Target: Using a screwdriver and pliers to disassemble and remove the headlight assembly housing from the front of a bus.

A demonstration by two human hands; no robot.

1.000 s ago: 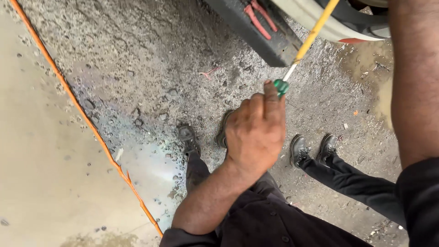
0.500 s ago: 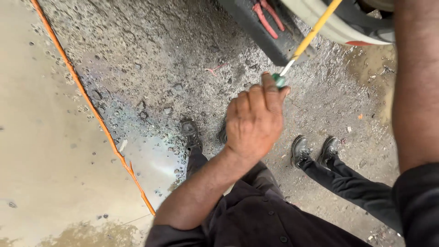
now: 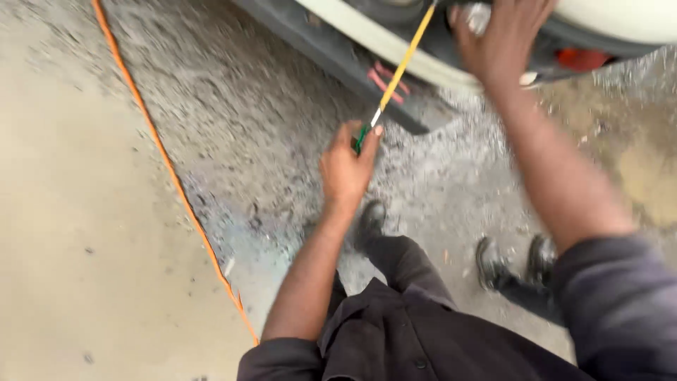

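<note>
Head view: two hands at a vehicle's underside.
Left hand (image 3: 347, 166), fingers pinched on the green end of a thin yellow rod (image 3: 403, 65), centre far; likely light, stiff, best held there. Right hand (image 3: 502, 39) presses the pale bumper (image 3: 620, 17); its fingers' grip cannot be told. Orange cable (image 3: 163, 159) left.

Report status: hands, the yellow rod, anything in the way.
Left hand gripping yellow rod by its green end. Right hand up on vehicle body, grip unclear. Orange hose off left, apart.
</note>
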